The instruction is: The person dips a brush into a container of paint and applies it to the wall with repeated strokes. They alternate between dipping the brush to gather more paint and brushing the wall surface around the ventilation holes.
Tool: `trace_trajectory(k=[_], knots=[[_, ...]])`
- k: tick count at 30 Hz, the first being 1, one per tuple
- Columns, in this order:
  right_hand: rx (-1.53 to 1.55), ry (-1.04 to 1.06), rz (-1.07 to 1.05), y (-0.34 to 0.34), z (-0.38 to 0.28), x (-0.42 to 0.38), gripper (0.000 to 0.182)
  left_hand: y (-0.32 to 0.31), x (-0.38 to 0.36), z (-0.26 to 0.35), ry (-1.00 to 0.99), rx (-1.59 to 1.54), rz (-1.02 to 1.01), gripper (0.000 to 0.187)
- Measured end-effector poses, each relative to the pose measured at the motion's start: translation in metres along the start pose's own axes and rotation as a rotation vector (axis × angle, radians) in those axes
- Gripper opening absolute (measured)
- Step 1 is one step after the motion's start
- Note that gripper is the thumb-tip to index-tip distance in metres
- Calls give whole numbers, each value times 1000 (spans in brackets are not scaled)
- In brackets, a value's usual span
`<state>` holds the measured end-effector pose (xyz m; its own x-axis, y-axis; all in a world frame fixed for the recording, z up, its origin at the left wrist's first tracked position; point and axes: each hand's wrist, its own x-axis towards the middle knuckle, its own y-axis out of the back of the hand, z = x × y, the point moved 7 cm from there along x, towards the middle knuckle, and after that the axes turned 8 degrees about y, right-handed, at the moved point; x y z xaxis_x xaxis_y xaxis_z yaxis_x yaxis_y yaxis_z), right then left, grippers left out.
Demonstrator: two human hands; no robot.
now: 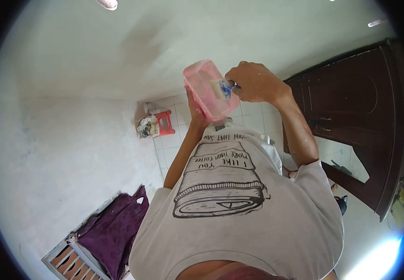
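Observation:
A pink rectangular tray (199, 79) with whitish residue inside is held up in front of my chest. My left hand (197, 108) grips its left side from below, with most of the fingers hidden behind it. Over the tray's right side, my right hand (258, 83) is closed around the handle of a blue brush (226, 89). The brush's pale bristles (217, 88) touch or hover just above the inside of the tray; which one I cannot tell. Small white specks dot my right hand and forearm.
A pale wall (85, 51) stands close ahead. On the tiled floor is a red stool (165, 122) beside a stained bag (147, 127). A dark wooden cabinet (346, 102) is at the right. Purple cloth (113, 228) hangs by a barred window at the lower left.

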<state>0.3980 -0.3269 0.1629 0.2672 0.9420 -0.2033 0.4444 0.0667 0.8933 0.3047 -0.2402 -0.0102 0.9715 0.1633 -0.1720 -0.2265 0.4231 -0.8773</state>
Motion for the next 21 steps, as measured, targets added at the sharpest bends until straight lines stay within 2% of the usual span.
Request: trace_trajectory(k=[1, 5, 8, 11, 14, 16, 17, 21], knots=[[-11, -51, 10, 8, 4, 0, 8, 2, 0, -2, 52, -37, 122, 76], [-114, -21, 109, -7, 11, 7, 8, -17, 2, 0, -4, 34, 91, 71], [-182, 6, -14, -37, 1, 11, 8, -19, 4, -4, 2, -2, 66, 69], [-158, 121, -200, -57, -14, 12, 12, -29, 0, -9, 96, -130, 51, 70], [-39, 40, -225, -46, -3, 21, 11, -24, 4, -22, 191, -199, -26, 72], [-19, -28, -29, -32, 16, 23, 13, -24, 8, -17, 82, -145, -35, 75], [-14, -83, -20, -22, 16, 17, 16, -24, 8, -16, 81, -141, -33, 75], [-62, 8, -161, -37, -14, 15, 19, -17, 6, -19, 105, -232, 0, 76]])
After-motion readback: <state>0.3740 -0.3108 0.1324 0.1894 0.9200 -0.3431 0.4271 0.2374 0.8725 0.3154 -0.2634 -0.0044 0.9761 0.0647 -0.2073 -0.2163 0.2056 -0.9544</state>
